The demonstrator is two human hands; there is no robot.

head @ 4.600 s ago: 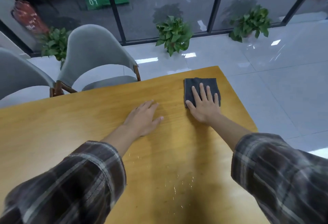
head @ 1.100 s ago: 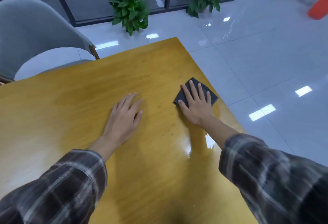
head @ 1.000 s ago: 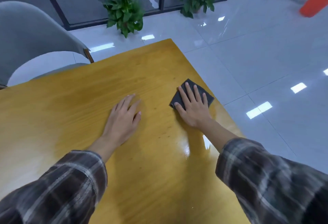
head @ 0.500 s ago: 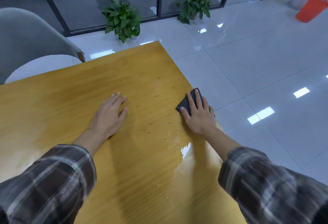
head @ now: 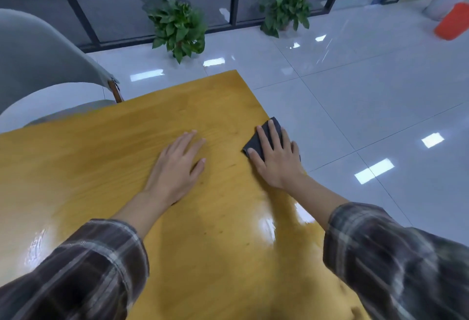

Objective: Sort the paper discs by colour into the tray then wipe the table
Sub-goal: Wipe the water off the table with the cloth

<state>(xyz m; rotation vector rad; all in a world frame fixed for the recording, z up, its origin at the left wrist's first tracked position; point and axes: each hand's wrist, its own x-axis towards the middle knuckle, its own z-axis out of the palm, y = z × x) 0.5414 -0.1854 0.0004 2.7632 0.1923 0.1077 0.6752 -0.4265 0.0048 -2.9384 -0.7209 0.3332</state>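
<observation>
STEP: wipe table [head: 106, 157] | CLOTH: dark cloth [head: 256, 140] at right table edge | RIGHT: right hand [head: 275, 158] flat, fingers straight, pressing cloth | LEFT: left hand [head: 177, 165] flat, bracing, empty | ADVICE: maintain even pressure; keep cloth on tabletop.

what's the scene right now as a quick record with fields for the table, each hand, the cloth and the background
table: yellow wood, glossy, with glare patches near the person
left hand: flat on the table, fingers straight, holds nothing
right hand: presses flat on the cloth, fingers straight
cloth: dark grey, at the table's right edge, mostly under the right hand
chair: grey, beyond the table's far left side
potted plants: two, on the tiled floor by the glass wall
</observation>
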